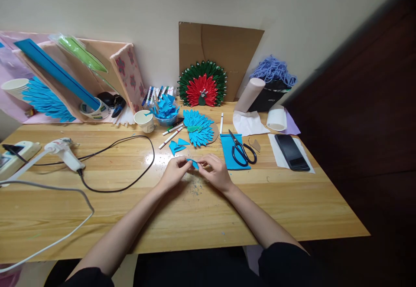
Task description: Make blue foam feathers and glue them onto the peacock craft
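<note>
Between the fingertips of my left hand (176, 172) and my right hand (217, 172) is a small blue foam or paper piece (193, 163), pinched from both sides just above the table. Several blue cut pieces (178, 146) lie a little beyond my left hand. Straight ahead rests a layered blue petal craft (196, 128) with a green shape on it, partly over a round brown cardboard (213, 133). To the right of my right hand, black-handled scissors (241, 150) lie open on a blue sheet (229, 159).
At left are a glue gun (66, 153) with a looping black cord and a power strip (19, 159). A paper cup (144, 121), a bowl of blue scraps (166, 109) and markers (170, 138) stand ahead. A red and green peacock craft (203, 85) leans on cardboard (221, 44). A phone (291, 152) lies right.
</note>
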Tool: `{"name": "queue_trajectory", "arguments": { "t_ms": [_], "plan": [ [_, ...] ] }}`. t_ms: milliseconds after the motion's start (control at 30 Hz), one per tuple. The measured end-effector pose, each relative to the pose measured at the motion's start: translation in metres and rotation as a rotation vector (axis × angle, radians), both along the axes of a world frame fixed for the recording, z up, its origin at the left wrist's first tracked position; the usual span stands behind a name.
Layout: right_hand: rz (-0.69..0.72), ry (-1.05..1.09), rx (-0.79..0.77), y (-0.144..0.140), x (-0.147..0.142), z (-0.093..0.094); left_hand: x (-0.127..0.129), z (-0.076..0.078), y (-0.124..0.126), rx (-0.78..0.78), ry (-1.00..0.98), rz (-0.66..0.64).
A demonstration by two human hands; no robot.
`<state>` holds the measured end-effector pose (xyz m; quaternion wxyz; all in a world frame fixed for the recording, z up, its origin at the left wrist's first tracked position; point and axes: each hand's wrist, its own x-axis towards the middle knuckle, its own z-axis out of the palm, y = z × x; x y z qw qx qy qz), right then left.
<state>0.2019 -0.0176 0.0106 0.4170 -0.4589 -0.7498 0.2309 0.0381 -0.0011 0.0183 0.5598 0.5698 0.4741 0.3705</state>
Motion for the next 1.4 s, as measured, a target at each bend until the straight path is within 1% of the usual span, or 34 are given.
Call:
{"name": "queue_trajectory", "arguments": {
  "t_ms": [100, 200, 300, 433, 500, 533, 667, 733, 833, 967, 1033, 1100, 1167, 1300, 1400],
  "plan": [
    [0.034, -0.052, 0.066, 0.001, 0.001, -0.003, 0.000, -0.001, 0.001, 0.004, 0.003, 0.006],
    [0.065, -0.090, 0.076, 0.002, 0.003, -0.006, 0.000, -0.003, 0.002, 0.012, 0.013, 0.011],
    [0.098, -0.132, 0.091, 0.003, 0.004, -0.009, -0.001, -0.004, 0.003, -0.016, 0.004, 0.004],
    [0.144, -0.133, 0.100, 0.003, 0.004, -0.006, -0.002, -0.006, 0.002, -0.025, 0.008, 0.011],
    [0.127, -0.070, 0.042, 0.002, 0.002, -0.003, -0.002, -0.007, 0.000, 0.002, 0.030, 0.023],
    [0.106, -0.021, -0.011, 0.001, 0.001, -0.002, -0.002, -0.008, 0.000, 0.020, 0.042, 0.025],
    [0.003, 0.225, -0.308, 0.002, -0.002, -0.003, -0.002, -0.009, -0.002, 0.162, 0.141, 0.029],
    [-0.021, 0.293, -0.414, 0.004, -0.003, -0.006, -0.002, -0.009, -0.002, 0.238, 0.202, 0.017],
    [-0.031, 0.305, -0.455, 0.008, -0.001, -0.011, -0.004, -0.009, -0.002, 0.268, 0.234, -0.013],
    [0.005, 0.300, -0.481, 0.011, 0.001, -0.015, -0.005, -0.009, 0.000, 0.205, 0.230, -0.039],
    [0.026, 0.318, -0.516, 0.012, 0.001, -0.017, -0.005, -0.009, -0.001, 0.213, 0.256, -0.043],
    [0.039, 0.337, -0.545, 0.012, 0.001, -0.019, -0.005, -0.009, -0.001, 0.269, 0.259, -0.020],
    [0.044, 0.348, -0.560, 0.013, 0.001, -0.019, -0.007, -0.009, -0.001, 0.370, 0.245, -0.016],
    [0.072, 0.403, -0.606, 0.014, 0.000, -0.013, -0.011, -0.012, 0.001, 0.650, 0.289, -0.130],
    [0.096, 0.416, -0.645, 0.015, -0.001, -0.007, -0.013, -0.016, 0.003, 0.763, 0.336, -0.143]
  ]
}}
